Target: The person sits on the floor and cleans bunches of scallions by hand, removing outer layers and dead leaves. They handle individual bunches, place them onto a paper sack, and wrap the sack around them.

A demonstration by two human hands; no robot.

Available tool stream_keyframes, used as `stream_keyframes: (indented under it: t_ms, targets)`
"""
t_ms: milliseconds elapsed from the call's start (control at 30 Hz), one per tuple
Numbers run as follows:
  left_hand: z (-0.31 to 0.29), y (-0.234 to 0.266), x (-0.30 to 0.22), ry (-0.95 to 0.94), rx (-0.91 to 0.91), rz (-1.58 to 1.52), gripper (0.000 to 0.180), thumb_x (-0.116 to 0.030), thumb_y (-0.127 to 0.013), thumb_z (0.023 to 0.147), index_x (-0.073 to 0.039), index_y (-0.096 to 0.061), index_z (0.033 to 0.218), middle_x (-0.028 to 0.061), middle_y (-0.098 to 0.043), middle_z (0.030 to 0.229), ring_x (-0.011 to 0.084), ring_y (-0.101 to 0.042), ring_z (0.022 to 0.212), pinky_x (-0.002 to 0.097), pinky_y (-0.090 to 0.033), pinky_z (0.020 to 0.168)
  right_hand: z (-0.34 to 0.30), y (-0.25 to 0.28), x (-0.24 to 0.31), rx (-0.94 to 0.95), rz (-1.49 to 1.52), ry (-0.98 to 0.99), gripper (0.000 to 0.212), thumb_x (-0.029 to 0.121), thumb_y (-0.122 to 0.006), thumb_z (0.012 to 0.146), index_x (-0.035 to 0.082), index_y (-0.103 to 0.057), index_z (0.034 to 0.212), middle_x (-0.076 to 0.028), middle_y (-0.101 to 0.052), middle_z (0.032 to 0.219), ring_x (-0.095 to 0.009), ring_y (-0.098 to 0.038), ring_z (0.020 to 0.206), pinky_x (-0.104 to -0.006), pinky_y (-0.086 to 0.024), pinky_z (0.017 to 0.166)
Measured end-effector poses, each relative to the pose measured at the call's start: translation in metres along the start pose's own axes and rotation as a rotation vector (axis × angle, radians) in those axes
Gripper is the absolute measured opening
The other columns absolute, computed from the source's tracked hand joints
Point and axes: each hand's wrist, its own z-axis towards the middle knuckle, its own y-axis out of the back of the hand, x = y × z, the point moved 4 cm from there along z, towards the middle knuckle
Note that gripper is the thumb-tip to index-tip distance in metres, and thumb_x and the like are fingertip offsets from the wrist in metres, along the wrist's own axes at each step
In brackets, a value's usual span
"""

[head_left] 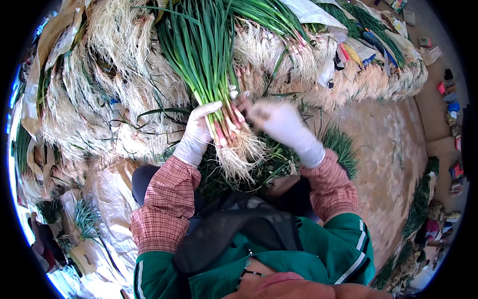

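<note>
A bunch of green garlic (211, 74) with long green leaves, pinkish-white stem ends and stringy pale roots lies in front of me. My left hand (198, 130), in a white glove, is closed around its stems just above the roots, the thumb lying across them. Close to the right side of the bunch is my right hand (279, 119), also white-gloved, its bare-looking fingertips beside the stems. Motion smears this hand, so whether it grips anything is unclear. A small white bulb (232, 92) shows against the stems between the hands.
A big heap of green garlic (99, 109), roots toward me, fills the far side and left. Cut green leaves (338, 149) lie beneath and right of my hands. Brown ground (388, 144) extends to the right. Plastic sheeting (117, 199) lies at left; a blue-handled item (373, 40) rests on the heap.
</note>
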Motion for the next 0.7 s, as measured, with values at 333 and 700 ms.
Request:
stream_keyframes:
  t_ms: [333,700]
  targets:
    - [-0.009,0.015,0.006,-0.038,-0.042,0.024,0.069,-0.017,-0.061,0.079,0.003,-0.032,0.138,0.0199,-0.045,0.134,0.0411,-0.034,0.132,0.0525,-0.026,0.112,0.078,0.076,-0.136,-0.63,-0.12,-0.242,0.013,0.019,-0.062,0.083,0.008,-0.068,0.087,-0.011,-0.067,0.088,-0.027,-0.064,0.084,-0.037,-0.051,0.078]
    - [-0.014,-0.004,-0.004,-0.116,0.033,-0.033,0.06,-0.016,-0.062,0.076,0.005,-0.042,0.129,0.0195,-0.056,0.119,0.0366,-0.049,0.121,0.0441,-0.044,0.099,0.043,0.032,-0.069,-0.285,0.274,-0.537,0.015,0.015,-0.062,0.085,0.008,-0.065,0.098,-0.012,-0.064,0.082,-0.024,-0.061,0.071,-0.0334,-0.048,0.063]
